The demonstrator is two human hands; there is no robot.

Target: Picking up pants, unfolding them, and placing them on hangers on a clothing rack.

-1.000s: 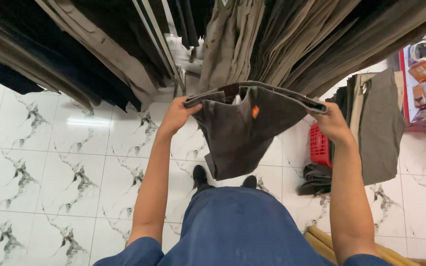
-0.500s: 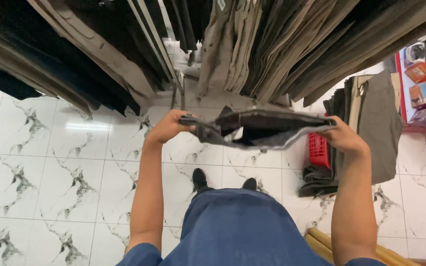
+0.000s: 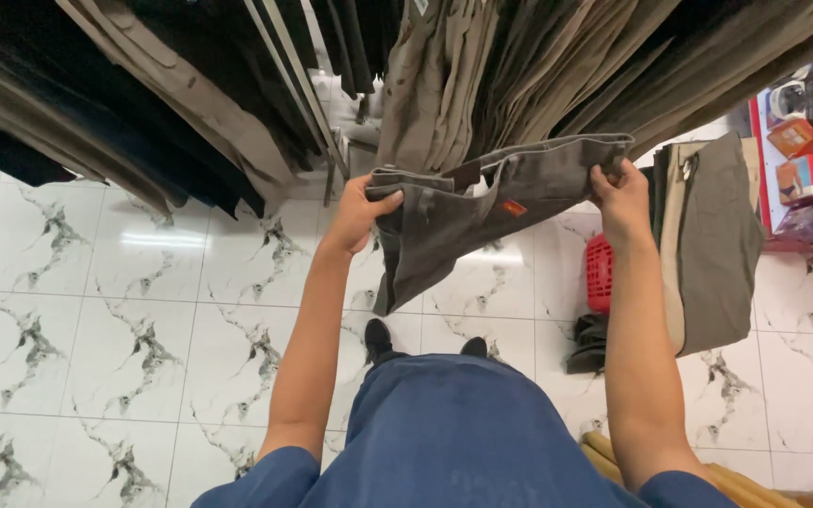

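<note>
I hold a pair of dark grey trousers stretched out by the waistband in front of me. My left hand grips the waistband's left end. My right hand grips its right end. The legs hang down toward the floor on the left side. A small orange tag shows near the waistband. Rows of hanging trousers in beige, brown and black fill the space just above and behind the held pair.
More hung garments run along the upper left. A red basket and a dark bundle sit on the white marble-patterned floor tiles. Olive trousers hang at right, beside shelves with coloured boxes.
The trousers first swung up to a flat, horizontal bundle, then dropped to hang by the waistband again. Both hands kept hold, and my view shifted slightly.
</note>
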